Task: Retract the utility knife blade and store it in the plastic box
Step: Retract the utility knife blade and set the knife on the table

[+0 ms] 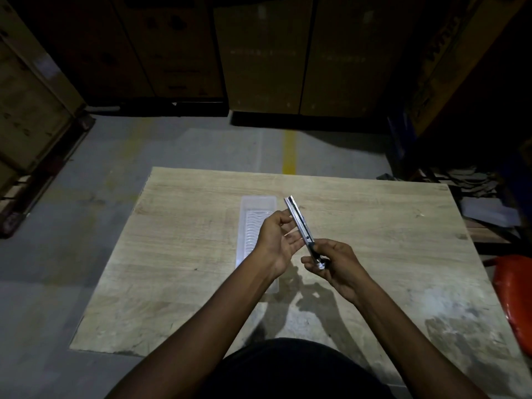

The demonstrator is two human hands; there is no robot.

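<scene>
A slim metal utility knife (pixel 299 223) is held above the wooden table (pixel 178 254), its tip pointing away and slightly left. My right hand (pixel 336 266) grips the knife's near end between fingers and thumb. My left hand (pixel 277 240) is beside the knife's middle, palm up with fingers spread, touching or nearly touching its left side. A clear plastic box (pixel 253 214), long and narrow, lies on the table under my left hand and forearm, which hide its near half. I cannot tell how far the blade sticks out.
Cardboard cartons (pixel 259 53) stand on pallets beyond the table. An orange bag (pixel 515 300) sits at the table's right edge, with dark clutter (pixel 475 191) behind it. Grey concrete floor (pixel 57 269) lies to the left.
</scene>
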